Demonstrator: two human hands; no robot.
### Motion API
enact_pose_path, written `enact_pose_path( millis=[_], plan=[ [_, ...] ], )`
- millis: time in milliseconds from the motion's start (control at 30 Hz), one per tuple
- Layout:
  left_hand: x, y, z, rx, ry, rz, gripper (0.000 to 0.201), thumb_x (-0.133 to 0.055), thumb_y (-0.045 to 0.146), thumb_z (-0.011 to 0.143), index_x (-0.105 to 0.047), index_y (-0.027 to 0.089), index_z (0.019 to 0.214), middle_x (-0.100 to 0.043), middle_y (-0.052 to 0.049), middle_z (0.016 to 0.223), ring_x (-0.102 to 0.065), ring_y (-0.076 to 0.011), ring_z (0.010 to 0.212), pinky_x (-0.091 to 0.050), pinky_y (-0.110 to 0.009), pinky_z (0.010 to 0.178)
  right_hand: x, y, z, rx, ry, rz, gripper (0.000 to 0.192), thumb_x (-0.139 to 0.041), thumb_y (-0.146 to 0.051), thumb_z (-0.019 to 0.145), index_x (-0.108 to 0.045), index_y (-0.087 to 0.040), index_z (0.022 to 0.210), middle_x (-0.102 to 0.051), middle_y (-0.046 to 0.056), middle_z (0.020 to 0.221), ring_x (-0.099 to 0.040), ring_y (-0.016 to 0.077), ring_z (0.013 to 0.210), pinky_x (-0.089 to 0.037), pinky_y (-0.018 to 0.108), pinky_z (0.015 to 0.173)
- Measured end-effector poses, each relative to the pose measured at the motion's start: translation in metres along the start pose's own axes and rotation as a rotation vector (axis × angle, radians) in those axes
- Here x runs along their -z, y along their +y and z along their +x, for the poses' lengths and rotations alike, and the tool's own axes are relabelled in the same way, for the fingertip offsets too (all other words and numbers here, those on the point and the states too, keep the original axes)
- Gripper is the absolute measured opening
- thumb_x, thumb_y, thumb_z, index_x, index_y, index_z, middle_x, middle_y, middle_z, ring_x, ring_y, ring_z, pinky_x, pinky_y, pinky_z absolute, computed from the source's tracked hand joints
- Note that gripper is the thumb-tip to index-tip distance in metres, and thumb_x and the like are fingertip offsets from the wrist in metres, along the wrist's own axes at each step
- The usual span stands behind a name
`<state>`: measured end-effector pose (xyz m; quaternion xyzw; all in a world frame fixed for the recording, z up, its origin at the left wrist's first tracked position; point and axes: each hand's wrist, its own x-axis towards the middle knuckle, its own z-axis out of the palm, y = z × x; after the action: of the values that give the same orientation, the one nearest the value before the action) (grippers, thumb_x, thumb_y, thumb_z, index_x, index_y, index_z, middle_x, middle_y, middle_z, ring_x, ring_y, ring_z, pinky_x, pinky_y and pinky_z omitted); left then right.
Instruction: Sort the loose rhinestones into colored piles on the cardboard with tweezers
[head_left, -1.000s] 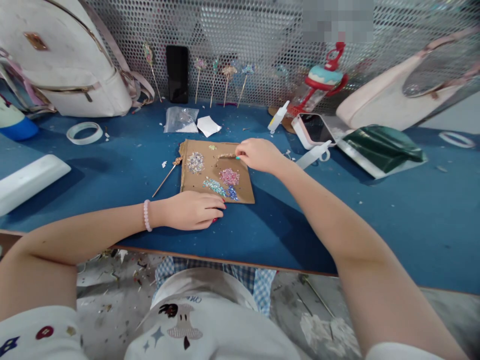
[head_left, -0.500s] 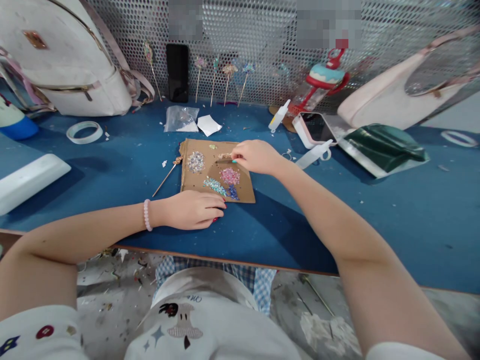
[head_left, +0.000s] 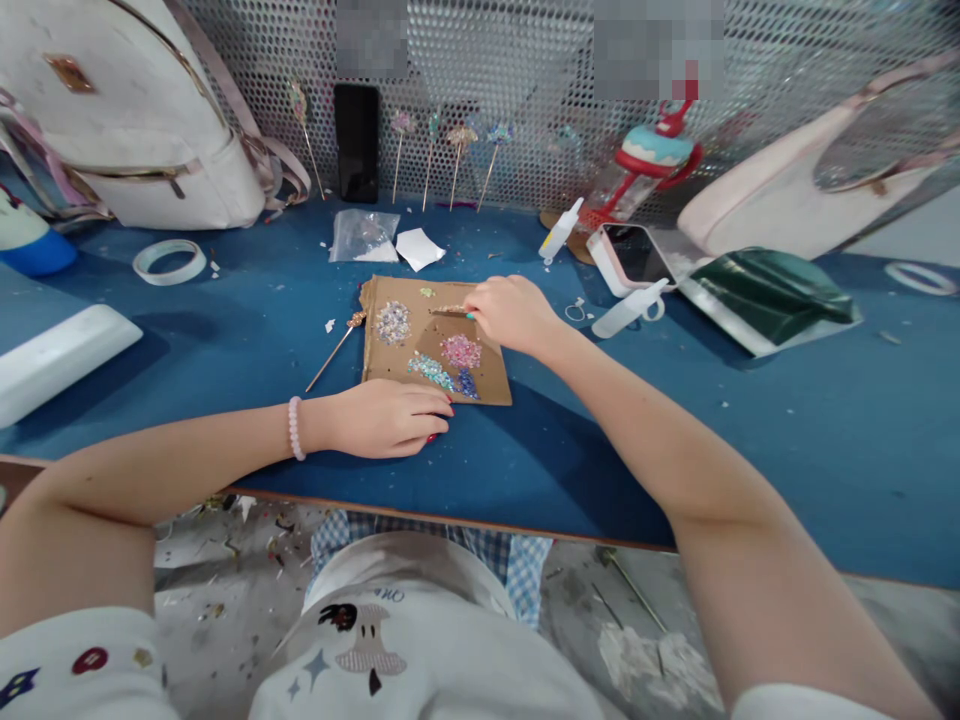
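Observation:
My right hand (head_left: 514, 313) pinches thin dark tweezers (head_left: 450, 314), their tip low over the upper part of a piece of brown cardboard (head_left: 491, 385). Palm down, my left hand (head_left: 386, 417) rests at the cardboard's near edge, fingers stretched out and holding nothing. Sorted on the cardboard are small piles: clear-silver gems (head_left: 394, 323), pink gems (head_left: 460, 350), turquoise gems (head_left: 430, 371), dark blue gems (head_left: 467, 383) and a few yellow-green gems (head_left: 427, 292). A pale gold pile is partly hidden by my right fingers. Against the left edge leans a gem-topped stick (head_left: 330, 357).
Behind the cardboard lie a plastic bag (head_left: 364, 236) and white paper (head_left: 420, 249). Several decorated sticks and a black phone (head_left: 356, 143) stand against the mesh. Glue bottles (head_left: 628, 308), a green pouch (head_left: 772, 295) and a handbag are at right; a tape roll (head_left: 169, 262) and backpack (head_left: 172, 120) at left.
The tweezers in my right hand have tilted slightly, their tip a little higher on the cardboard. My left hand stays in place. The whole view has shifted very slightly.

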<state>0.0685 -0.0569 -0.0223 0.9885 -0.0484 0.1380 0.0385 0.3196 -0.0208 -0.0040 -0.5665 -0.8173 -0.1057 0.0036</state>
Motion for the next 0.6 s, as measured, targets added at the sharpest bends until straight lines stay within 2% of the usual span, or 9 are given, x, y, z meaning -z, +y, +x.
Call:
enact_pose_path(
  millis=[233,467,600],
  plan=[
    [-0.001,0.0,0.0,-0.001,0.001,0.024,0.024,-0.047,0.018,0.098,-0.069,0.012,0.104,-0.07,-0.014,0.119,-0.063,-0.0236,0.118,-0.058,-0.032,0.093,-0.007,0.005,0.002,-0.022,0.027,-0.015,0.029,-0.047,-0.016,0.089,-0.075,-0.021,0.094,-0.073,0.011,0.095,-0.059,0.0252,0.087,-0.034,0.039,0.069],
    [-0.001,0.0,0.0,-0.007,0.008,0.032,0.025,-0.046,0.018,0.098,-0.069,0.011,0.104,-0.07,-0.014,0.118,-0.063,-0.0233,0.118,-0.057,-0.033,0.093,0.002,0.012,0.001,-0.064,0.053,0.039,0.029,-0.045,-0.014,0.088,-0.074,-0.02,0.089,-0.073,0.009,0.093,-0.061,0.024,0.088,-0.036,0.037,0.07],
    [-0.001,0.0,0.0,-0.005,0.008,0.032,0.024,-0.047,0.018,0.098,-0.069,0.012,0.104,-0.07,-0.013,0.119,-0.062,-0.0228,0.118,-0.057,-0.032,0.093,0.005,0.015,0.0,-0.017,0.028,0.078,0.03,-0.046,-0.014,0.087,-0.075,-0.021,0.09,-0.073,0.008,0.095,-0.062,0.0233,0.089,-0.038,0.037,0.072]
  ],
)
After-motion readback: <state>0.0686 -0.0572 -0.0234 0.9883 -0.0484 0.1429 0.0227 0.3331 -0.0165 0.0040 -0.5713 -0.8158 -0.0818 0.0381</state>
